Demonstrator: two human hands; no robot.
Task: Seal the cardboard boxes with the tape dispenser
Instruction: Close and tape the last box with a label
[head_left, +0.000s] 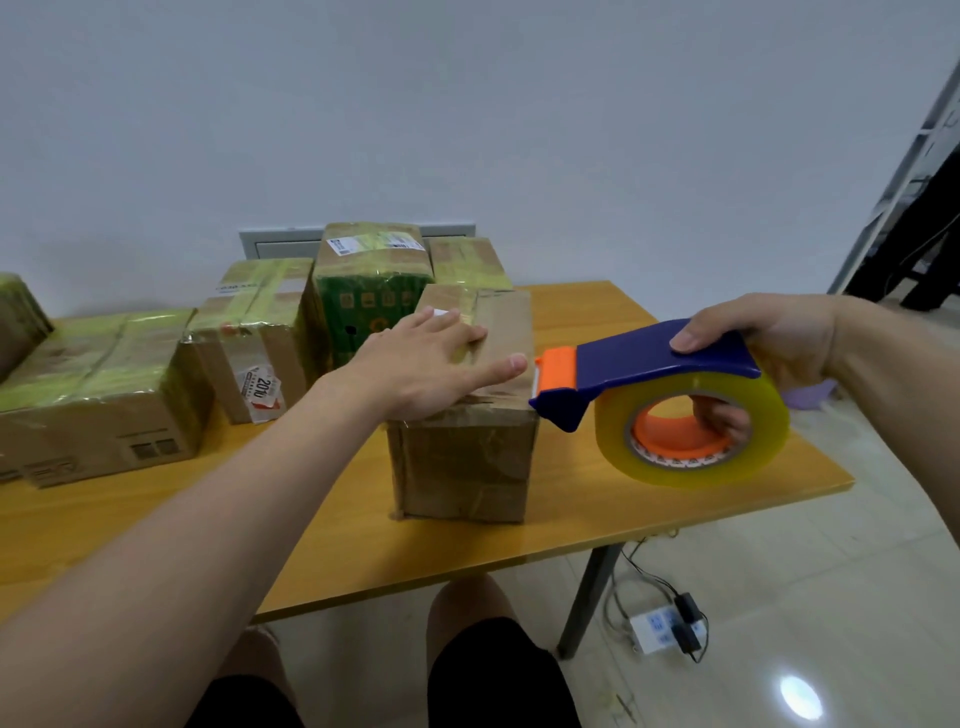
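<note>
Risk first: left hand (431, 364) thumb tip sits just beside the orange nose of the tape dispenser (649, 364). If the cutter is there, a quick pull toward frame centre could catch it. The box (467, 457) top looks creased and already taped, so a new strip may wrinkle or lift. The box could skid on the table (623, 499) if the pressing hand eases.

Positions: box at frame centre, upright, under the left hand, which lies flat on its top with fingers spread and grips nothing. Right hand (769, 338), at centre right, holds the dispenser, thumb on the blue guard and fingers through the roll's core. The nose meets the box's top right edge; whether tape has stuck there, I cannot tell.
</note>
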